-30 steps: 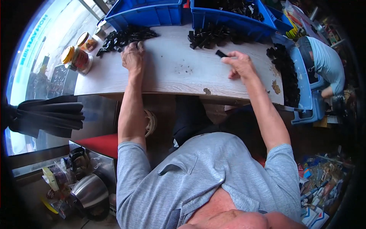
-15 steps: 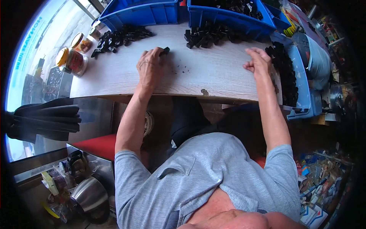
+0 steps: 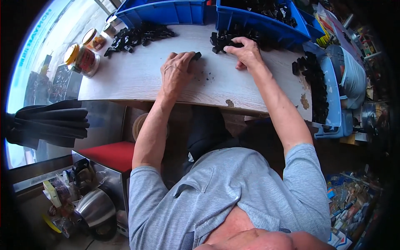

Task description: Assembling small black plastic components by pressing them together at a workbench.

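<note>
My left hand rests on the table, its fingers closed on a small black plastic piece that sticks out past the fingertips. What kind of part it is cannot be made out. My right hand is at the near edge of the middle pile of black plastic pieces, thumb and forefinger apart, with no piece visible between them. Its other fingers are curled under and partly hidden. A second pile of black pieces lies at the far left of the table.
Two blue bins stand along the back of the pale table; the right one holds black pieces. More black pieces lie at the right edge beside a light-blue crate. Lidded jars stand at the left. Dark crumbs dot the middle.
My right hand has moved left from the table's right side to the middle pile, its thumb and forefinger now apart. My left hand stays nearly in place with the black piece.
</note>
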Tool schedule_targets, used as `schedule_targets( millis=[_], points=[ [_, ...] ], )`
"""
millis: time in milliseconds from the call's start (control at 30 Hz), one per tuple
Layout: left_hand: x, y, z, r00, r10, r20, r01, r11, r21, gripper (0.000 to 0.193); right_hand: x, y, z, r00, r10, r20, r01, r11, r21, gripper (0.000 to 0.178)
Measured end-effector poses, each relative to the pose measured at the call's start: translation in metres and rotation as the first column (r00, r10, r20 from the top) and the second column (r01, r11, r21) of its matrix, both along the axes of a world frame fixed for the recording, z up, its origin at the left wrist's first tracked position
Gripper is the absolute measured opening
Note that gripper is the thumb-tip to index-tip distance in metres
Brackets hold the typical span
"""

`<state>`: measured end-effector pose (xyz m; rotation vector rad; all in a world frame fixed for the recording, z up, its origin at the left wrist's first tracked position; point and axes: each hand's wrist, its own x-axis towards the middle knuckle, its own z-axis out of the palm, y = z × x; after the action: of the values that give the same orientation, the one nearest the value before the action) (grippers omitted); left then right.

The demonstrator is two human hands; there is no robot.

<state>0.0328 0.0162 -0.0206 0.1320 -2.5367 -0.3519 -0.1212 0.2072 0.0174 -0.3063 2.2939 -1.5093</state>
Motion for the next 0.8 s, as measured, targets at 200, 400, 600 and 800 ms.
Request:
schedule_targets(
  millis=[200, 400, 600, 800],
  points=[
    [0.0, 0.0, 0.0, 1.0, 0.015, -0.005, -0.015, 1.0, 0.017, 0.026, -0.003, -0.002, -0.008, 0.999, 0.036, -0.03, -0.036, 0.999, 0.005, 0.038],
    [-0.001, 0.002, 0.003, 1.0, 0.024, -0.014, -0.024, 0.999, 0.045, 0.026, -0.006, 0.007, -0.015, 1.0, -0.002, 0.016, 0.003, 0.997, -0.076, 0.019],
    [0.004, -0.004, 0.001, 0.99, 0.012, -0.139, 0.009, 0.989, 0.145, 0.026, 0.021, 0.021, 0.001, 0.981, -0.052, 0.187, 0.064, 0.996, -0.06, 0.015],
    [0.003, 0.031, -0.002, 0.971, -0.034, -0.238, 0.144, 0.875, 0.463, 0.025, 0.032, 0.042, 0.001, 0.964, -0.034, 0.264, 0.041, 0.999, -0.018, 0.027]
  ],
)
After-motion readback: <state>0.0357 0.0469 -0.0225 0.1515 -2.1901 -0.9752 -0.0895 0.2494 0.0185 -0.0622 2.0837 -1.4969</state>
